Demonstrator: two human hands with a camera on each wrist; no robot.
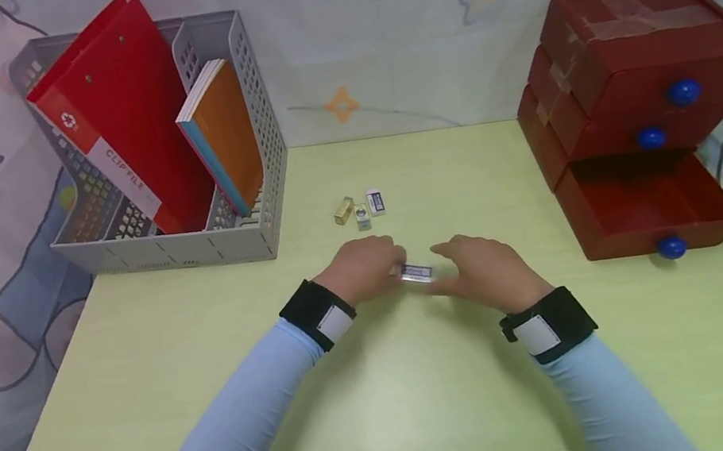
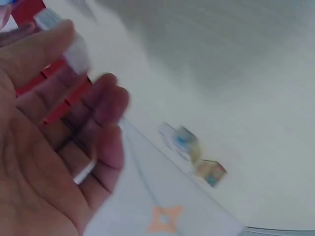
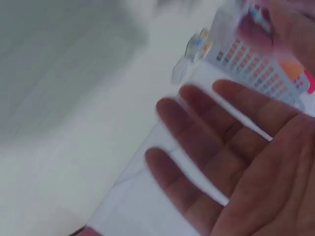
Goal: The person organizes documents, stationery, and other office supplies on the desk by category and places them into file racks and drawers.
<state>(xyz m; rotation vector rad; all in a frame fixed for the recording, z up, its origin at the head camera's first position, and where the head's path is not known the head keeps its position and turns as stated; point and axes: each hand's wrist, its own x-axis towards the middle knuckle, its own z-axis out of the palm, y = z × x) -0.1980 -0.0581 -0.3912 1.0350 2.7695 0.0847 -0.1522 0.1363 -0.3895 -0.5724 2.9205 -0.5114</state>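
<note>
My left hand [image 1: 368, 264] pinches a small white block with a dark printed label [image 1: 417, 273], perhaps an eraser, between thumb and fingers above the table. In the left wrist view the block [image 2: 77, 54] is blurred at the thumb tip. Just to the right, my right hand [image 1: 486, 272] has its thumb and fingers spread apart, near the block's free end. Its palm and straight fingers [image 3: 189, 130] show in the right wrist view. Beyond the hands lie a gold block [image 1: 344, 211], a silvery block [image 1: 362, 216] and a white block with a dark label [image 1: 375, 202].
A grey basket [image 1: 193, 257] at the back left holds a red clip file [image 1: 125, 122] and books [image 1: 229, 132]. At the right stands a dark red drawer unit [image 1: 634, 40] with blue knobs; its bottom drawer [image 1: 649, 207] is pulled out. A curtain [image 1: 372, 38] hangs behind the table [image 1: 365, 410].
</note>
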